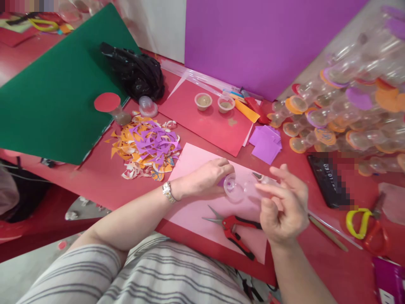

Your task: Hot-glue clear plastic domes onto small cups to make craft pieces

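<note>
A clear plastic cup (234,187) sits just right of the frame's centre, above a pink sheet (186,211). The left hand (210,177) grasps it at its left edge, with a bit of purple paper (222,181) by the fingers. The right hand (286,204) is raised on the cup's right, fingers partly curled and the forefinger reaching towards it; a small dark-tipped item (257,175) shows just ahead, but whether the hand grips it I cannot tell.

The plastic looks thin, so a light, even hold near the rim should serve best, with the cup kept steady while the other fingers work close to it. Red-handled shears (228,223) lie open below, points towards the left forearm; sliding them aside would be safer.

The red tabletop (136,192) carries paper scraps (152,139) left of centre, purple paper pieces (265,145) right of centre and a phone (325,181) at the right. Joined clear cups (357,109) are stacked at upper right, a green board (63,93) lies at upper left, and a purple panel (253,38) stands at the top.
</note>
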Action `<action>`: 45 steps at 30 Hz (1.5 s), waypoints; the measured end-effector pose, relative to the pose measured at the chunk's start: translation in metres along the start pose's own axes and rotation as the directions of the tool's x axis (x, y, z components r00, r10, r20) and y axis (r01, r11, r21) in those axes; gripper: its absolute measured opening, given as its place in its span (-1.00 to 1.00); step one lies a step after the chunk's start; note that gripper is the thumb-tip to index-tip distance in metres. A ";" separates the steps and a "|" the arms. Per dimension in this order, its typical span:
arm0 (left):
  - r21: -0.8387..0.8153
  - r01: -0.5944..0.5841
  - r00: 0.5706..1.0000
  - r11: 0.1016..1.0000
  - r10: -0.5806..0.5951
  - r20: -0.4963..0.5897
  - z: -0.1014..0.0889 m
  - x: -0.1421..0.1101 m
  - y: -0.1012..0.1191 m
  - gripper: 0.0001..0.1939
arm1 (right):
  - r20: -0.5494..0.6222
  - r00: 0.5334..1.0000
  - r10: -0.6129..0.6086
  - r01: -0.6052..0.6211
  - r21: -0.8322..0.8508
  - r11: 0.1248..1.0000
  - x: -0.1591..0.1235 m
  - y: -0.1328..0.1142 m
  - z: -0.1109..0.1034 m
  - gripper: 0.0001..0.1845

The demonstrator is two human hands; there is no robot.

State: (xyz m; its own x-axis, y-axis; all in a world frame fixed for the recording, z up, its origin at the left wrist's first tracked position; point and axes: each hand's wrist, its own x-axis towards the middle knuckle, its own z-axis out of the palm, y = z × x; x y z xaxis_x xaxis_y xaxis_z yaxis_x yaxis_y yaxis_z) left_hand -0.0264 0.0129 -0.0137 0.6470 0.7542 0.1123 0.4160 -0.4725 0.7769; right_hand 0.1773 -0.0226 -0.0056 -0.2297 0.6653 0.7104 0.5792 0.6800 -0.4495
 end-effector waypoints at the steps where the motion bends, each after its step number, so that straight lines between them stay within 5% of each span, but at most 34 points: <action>1: 0.014 0.009 1.000 1.000 -0.009 -0.004 0.000 0.000 0.000 -0.81 | -0.033 0.999 0.016 -0.016 0.002 1.000 -0.001 0.001 0.000 -0.84; 3: 0.027 0.029 1.000 0.999 -0.028 -0.014 0.003 0.001 0.000 -0.76 | -0.029 0.999 0.033 -0.033 0.014 0.999 -0.002 0.003 0.002 -0.91; 9: -0.002 0.011 1.000 1.000 -0.011 -0.030 0.006 -0.001 -0.005 -0.51 | 0.054 0.996 0.071 -0.074 0.044 0.996 -0.005 0.007 0.002 -0.69; 17: -0.081 -0.002 1.000 0.997 0.004 0.030 0.001 -0.002 -0.005 -0.86 | 0.265 0.962 -0.071 0.095 -0.079 0.992 -0.005 0.001 0.006 -0.48; 25: -0.073 -0.012 1.000 0.997 0.014 0.022 0.005 -0.003 -0.009 -0.81 | 0.380 0.923 -0.060 0.129 -0.157 0.979 -0.004 -0.003 0.011 -0.51; 28: -0.070 0.001 1.000 0.998 0.001 0.029 0.003 -0.002 -0.007 -0.81 | 0.357 0.932 -0.061 0.102 -0.096 0.990 -0.004 -0.002 0.007 -0.52; 34: -0.040 0.022 0.999 0.999 -0.020 0.041 -0.002 0.000 -0.001 -0.80 | 0.071 0.995 0.072 -0.077 0.081 0.994 -0.003 0.002 -0.003 -0.66; 39: 0.036 0.046 0.999 0.998 -0.046 0.001 0.001 0.001 -0.001 -0.79 | 0.253 0.968 -0.004 0.034 -0.114 0.993 -0.004 0.000 0.005 -0.68; 45: 0.076 0.038 0.999 0.996 -0.037 -0.018 0.007 0.000 -0.003 -0.84 | 0.331 0.943 -0.025 0.095 -0.196 0.976 -0.006 -0.001 0.011 -0.61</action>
State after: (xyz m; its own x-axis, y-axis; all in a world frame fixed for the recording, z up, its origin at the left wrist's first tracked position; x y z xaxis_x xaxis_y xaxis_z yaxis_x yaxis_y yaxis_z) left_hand -0.0235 0.0109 -0.0205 0.6194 0.7793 0.0949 0.4875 -0.4766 0.7316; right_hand 0.1697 -0.0245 -0.0152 -0.4902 0.7122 0.5024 0.6968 0.6665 -0.2651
